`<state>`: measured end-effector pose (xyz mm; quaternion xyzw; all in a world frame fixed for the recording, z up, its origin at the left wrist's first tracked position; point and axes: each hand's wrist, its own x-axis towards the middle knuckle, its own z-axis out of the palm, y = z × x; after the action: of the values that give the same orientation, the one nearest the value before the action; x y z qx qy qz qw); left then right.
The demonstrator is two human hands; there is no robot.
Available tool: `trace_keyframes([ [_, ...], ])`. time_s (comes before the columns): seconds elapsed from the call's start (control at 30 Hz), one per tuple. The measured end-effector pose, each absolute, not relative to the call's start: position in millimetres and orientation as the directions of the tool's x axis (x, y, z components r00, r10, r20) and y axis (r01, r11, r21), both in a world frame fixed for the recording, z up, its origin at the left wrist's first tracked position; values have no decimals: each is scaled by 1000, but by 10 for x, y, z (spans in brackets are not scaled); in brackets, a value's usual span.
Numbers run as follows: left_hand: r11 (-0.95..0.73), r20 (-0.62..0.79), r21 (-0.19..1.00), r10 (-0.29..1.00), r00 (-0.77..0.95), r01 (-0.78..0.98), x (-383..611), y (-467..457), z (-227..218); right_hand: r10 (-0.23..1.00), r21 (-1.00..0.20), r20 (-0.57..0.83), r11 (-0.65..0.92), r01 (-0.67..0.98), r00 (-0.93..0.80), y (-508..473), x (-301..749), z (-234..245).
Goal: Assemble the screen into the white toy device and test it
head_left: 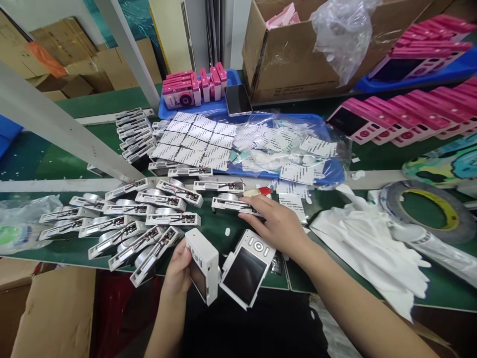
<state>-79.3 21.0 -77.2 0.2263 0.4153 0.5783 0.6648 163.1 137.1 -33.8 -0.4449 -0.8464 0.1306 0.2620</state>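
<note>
My left hand is closed on a white toy camera, held tilted above the front edge of the bench with its dark screen partly turned away. Just right of it, another white camera lies screen up, its buttons toward my right forearm. My right hand reaches over the bench, thumb and fingers around the right end of an open-sided white camera body with a silver round part on top. Behind those fingers lies a brush-like item with a red end, partly covered.
Several open white camera bodies crowd the left. Behind are label sheets and a blue tray with bagged labels. Pink cameras stand at right, near white gloves, a tape roll and a carton. A metal post slants at left.
</note>
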Motion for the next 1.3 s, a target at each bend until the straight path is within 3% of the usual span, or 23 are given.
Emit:
trace_keyframes([
  [0.73, 219, -293, 800, 955, -46, -559, -791, 219, -767, 826, -459, 326, 564, 686, -460, 1375, 1630, -343],
  [0.97, 60, -218, 860, 941, -260, -506, -706, 252, -629, 849, -486, 279, 527, 697, -448, 1361, 1611, -322],
  [1.3, -89, -51, 964, 863, -503, -251, -533, 108, -70, 837, -495, 318, 547, 676, -445, 1301, 1715, -79],
])
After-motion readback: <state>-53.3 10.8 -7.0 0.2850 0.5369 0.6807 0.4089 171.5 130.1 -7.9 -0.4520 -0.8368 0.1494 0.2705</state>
